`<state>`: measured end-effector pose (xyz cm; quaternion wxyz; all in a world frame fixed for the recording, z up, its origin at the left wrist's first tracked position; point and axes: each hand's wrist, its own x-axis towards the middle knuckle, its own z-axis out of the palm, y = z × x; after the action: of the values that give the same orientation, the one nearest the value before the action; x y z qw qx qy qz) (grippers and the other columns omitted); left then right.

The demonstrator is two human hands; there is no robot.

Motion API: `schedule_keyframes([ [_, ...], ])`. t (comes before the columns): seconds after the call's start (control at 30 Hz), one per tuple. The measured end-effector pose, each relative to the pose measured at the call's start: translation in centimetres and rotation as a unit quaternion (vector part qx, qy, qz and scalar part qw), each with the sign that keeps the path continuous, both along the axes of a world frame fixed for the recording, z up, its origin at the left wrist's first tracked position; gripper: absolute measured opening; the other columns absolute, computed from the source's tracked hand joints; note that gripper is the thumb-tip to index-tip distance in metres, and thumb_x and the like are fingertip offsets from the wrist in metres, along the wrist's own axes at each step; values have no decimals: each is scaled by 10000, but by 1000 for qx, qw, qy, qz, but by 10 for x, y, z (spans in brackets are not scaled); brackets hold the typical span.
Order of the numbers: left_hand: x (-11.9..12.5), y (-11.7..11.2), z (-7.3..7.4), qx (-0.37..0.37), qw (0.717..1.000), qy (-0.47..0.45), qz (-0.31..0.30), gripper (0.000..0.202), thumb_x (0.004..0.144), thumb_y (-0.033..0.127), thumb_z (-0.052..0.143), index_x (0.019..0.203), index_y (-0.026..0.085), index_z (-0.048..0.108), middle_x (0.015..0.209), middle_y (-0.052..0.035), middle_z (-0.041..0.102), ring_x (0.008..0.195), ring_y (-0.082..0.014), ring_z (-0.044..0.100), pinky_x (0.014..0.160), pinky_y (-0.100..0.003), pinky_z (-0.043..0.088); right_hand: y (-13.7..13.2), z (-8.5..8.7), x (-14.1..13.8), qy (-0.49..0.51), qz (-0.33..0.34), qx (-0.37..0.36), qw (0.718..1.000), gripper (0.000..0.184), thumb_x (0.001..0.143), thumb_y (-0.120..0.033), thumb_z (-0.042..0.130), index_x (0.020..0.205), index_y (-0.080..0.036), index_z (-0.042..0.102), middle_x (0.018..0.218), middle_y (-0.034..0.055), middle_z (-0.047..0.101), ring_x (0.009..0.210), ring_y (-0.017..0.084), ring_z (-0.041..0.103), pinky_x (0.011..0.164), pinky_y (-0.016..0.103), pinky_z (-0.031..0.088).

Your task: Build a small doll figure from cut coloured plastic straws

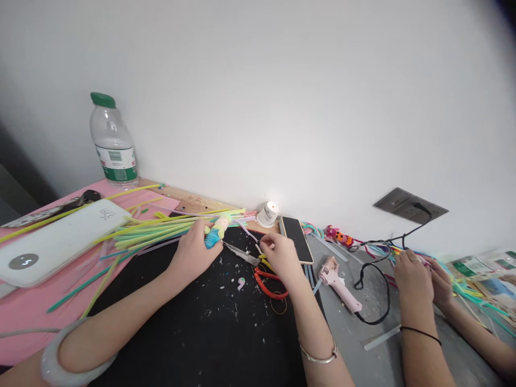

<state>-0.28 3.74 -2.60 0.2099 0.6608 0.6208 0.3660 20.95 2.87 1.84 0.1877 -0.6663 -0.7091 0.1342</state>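
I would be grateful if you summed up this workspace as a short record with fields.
Left hand: holds a small blue-and-yellow figure
Right hand: fingertips near the end of a lilac strand; grip unclear
Below right hand: red-handled scissors on a black mat
Left side: fuzzy green and yellow stems, green-capped bottle by the wall
Right of mat: pink glue gun
Far right: another person's hands, busy with something small, partly hidden
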Motion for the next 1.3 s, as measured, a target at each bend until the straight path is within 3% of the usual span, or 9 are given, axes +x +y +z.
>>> schedule_keyframes([
  [0.1,1,-2,0,0,999,34,-7,251,764,339,480,970,205,425,1015,-90,582,915,-281,582,750,-374,447,7,6,5,-51,-50,-7,997,167,791,-132,541,805,-187,698,810,64,724,769,188,648,666,261,413],
  [0.23,2,-4,1,12,997,79,-18,261,761,336,480,977,201,424,989,-89,588,878,-287,599,720,-369,438,12,-7,-3,-95,-25,-33,995,155,746,-96,568,774,-173,700,847,107,721,820,235,655,663,286,412],
  [0.43,2,-5,2,19,995,94,-1,240,767,320,482,972,206,433,992,-93,600,893,-296,611,728,-373,442,18,-19,3,50,-45,17,998,180,784,-113,506,827,-163,673,772,55,699,697,164,626,633,257,433],
  [0.5,1,-5,2,27,997,76,7,245,772,317,485,983,202,437,1010,-98,599,916,-296,607,745,-376,450,21,-12,12,233,-81,56,968,136,777,-195,541,836,-159,657,680,18,657,560,130,560,524,235,395],
  [0.6,0,-5,3,47,998,44,13,270,776,314,495,1012,192,444,1018,-98,591,945,-296,597,783,-391,457,22,1,24,483,-103,97,864,200,689,-304,661,825,-160,629,638,-12,617,470,87,450,416,202,289],
  [0.67,-1,-5,4,66,998,12,19,292,771,313,512,1027,189,446,1006,-90,582,945,-291,590,804,-401,457,21,9,28,551,-107,112,820,249,646,-307,708,823,-158,615,647,-12,629,471,71,442,411,185,288],
  [0.73,-3,-5,5,76,996,-43,28,308,765,322,536,1031,195,446,983,-71,571,914,-270,586,797,-393,464,19,14,29,566,-111,120,808,251,638,-289,718,820,-153,613,662,0,653,486,69,473,425,180,328],
  [1.0,-9,2,5,42,944,-322,58,318,735,374,573,994,236,452,932,-16,577,893,-227,597,762,-338,503,15,21,36,589,-96,40,801,305,606,-320,752,821,-169,597,726,23,698,493,81,551,453,194,430],
  [1.3,-13,7,1,52,927,-366,65,290,733,363,590,960,240,458,892,-5,556,916,-238,581,787,-351,498,15,24,42,433,-57,16,899,183,679,-237,625,836,-144,634,692,6,665,578,100,600,541,207,506],
])
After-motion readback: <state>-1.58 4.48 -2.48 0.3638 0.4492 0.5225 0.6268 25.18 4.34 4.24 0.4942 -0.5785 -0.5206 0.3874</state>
